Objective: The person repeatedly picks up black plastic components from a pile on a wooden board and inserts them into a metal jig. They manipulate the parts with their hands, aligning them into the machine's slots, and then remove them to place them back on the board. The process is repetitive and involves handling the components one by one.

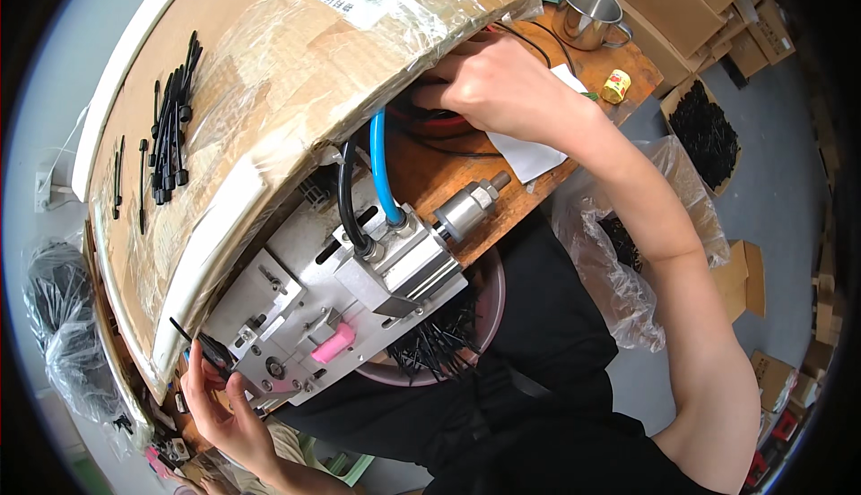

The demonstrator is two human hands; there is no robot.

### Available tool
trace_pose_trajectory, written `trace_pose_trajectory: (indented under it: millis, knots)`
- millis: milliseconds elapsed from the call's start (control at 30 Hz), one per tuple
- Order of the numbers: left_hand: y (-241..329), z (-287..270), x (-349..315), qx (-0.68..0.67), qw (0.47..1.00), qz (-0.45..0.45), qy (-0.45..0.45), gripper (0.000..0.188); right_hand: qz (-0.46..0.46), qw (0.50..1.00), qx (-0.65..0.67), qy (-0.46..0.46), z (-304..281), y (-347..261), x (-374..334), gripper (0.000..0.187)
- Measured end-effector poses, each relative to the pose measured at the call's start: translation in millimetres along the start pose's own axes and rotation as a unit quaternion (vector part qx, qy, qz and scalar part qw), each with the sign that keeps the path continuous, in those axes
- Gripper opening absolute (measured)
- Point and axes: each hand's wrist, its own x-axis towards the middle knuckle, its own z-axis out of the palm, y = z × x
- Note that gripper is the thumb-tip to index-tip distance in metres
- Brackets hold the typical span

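At the left end of a metal fixture [296, 316], my left hand [220, 410] has its fingers and thumb curled about a thin black rod with a thicker end [208, 347]. The part inside the fingers is partly hidden. My right hand [480, 78] reaches in under the edge of a cardboard-covered top [296, 82], near black cables and something red. Its fingertips are hidden there, so whatever they hold does not show. The fixture carries a silver pneumatic cylinder [417, 262] with a black hose [346, 190] and a blue hose [380, 168], and a pink block [334, 343].
Several black rods with thick ends [170, 141] lie on the cardboard. Below the fixture, a pinkish tub [495, 302] holds more black rods. A steel mug [587, 15] and small yellow container [616, 85] stand on the wooden table [641, 56]. Boxes and plastic bags occupy the floor.
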Motion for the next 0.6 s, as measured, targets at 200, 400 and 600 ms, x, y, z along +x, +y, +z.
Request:
trace_pose_trajectory:
  millis: [200,400,600]
  knots:
    - [0.1,-2.0,0.2,0.006,1.000,0.000,-0.003,0.050,0.037,0.999,-0.021,-0.007,2.0,6.8,-4.2,0.030]
    - [-4.7,-4.1,-1.6,0.011,1.000,0.001,0.004,0.052,0.035,0.999,-0.005,-0.006,-9.8,-1.3,-0.8,0.015]
    - [-4.6,-4.7,0.0,-0.005,1.000,0.002,0.003,0.054,0.090,0.992,0.030,-0.080,-10.1,3.6,2.5,0.015]
